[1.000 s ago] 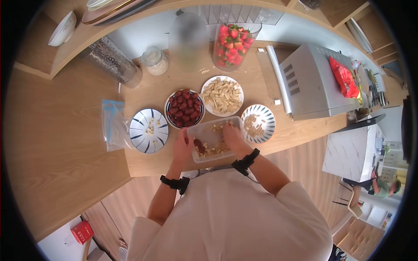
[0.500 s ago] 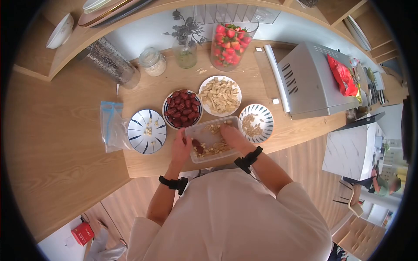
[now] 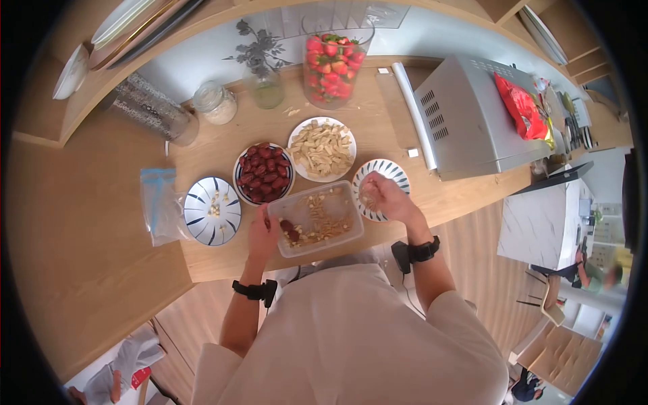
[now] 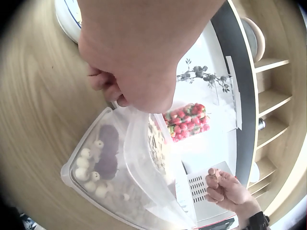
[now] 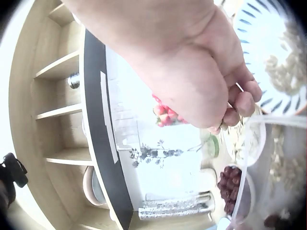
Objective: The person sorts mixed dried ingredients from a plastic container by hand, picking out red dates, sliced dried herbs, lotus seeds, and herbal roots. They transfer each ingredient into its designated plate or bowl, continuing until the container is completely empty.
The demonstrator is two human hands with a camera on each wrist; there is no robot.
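Note:
A clear plastic container (image 3: 317,253) holds two red dates (image 3: 290,230) at its left, with pale round pieces and nut pieces. My left hand (image 3: 262,236) grips its left rim; in the left wrist view the fingers of this hand (image 4: 129,72) curl at the container's corner (image 4: 122,124). My right hand (image 3: 395,201) is over the striped plate (image 3: 399,177) of pale pieces, right of the container. Its fingers are curled with the tips close together, also in the right wrist view (image 5: 240,108); whether anything is inside them is hidden.
Behind the container stand a plate of dates (image 3: 263,174) and a plate of pale strips (image 3: 322,148). Left are a plate with few pieces (image 3: 196,209) and a plastic bag (image 3: 158,209). Farther back: glass jar (image 3: 214,104), vase (image 3: 268,93), strawberries (image 3: 331,71), grey appliance (image 3: 466,115).
My right hand has lifted out of the container and moved right, over the striped plate. My left hand has stayed at the container's left side. The head view has shifted, moving the tableware leftward.

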